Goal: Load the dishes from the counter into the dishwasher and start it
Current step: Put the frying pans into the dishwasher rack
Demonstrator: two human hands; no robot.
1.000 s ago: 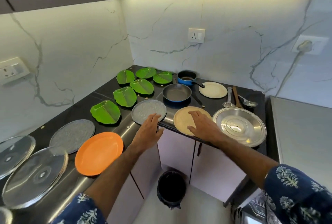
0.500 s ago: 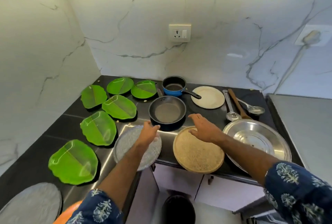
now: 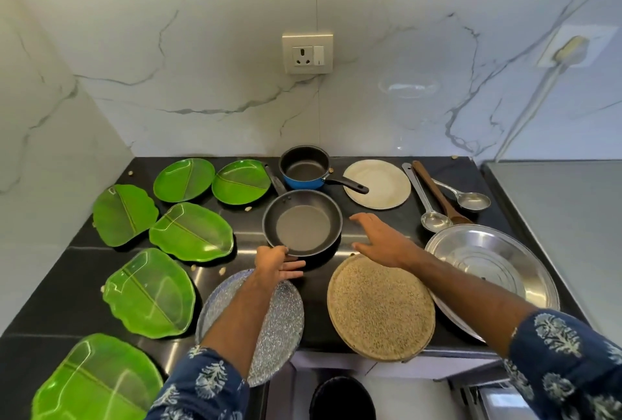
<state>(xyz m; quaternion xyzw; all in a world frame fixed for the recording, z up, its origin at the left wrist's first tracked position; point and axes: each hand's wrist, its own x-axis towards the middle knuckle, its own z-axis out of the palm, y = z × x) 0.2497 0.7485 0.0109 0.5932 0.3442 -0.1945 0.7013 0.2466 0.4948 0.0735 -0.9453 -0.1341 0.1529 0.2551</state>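
Since the last frame both of my hands have moved farther in, off the plates and toward the frying pan [image 3: 302, 222]. My left hand [image 3: 273, 263] now touches the pan's near rim, thumb at the rim, fingers [image 3: 292, 266] extended and slightly apart beneath it; I cannot tell whether they grip it. My right hand [image 3: 380, 239] hovers just right of the pan, fingers spread apart, holding nothing, above the far edge of the tan plate [image 3: 380, 308]. The pan sits at the middle of the black table [image 3: 50, 291], its handle running far and left toward the green plates [image 3: 188, 232], so its long axis lies diagonally. The blue saucepan [image 3: 304, 168] stands just beyond it, handle pointing right. The speckled plate [image 3: 279, 325] lies under my left forearm.
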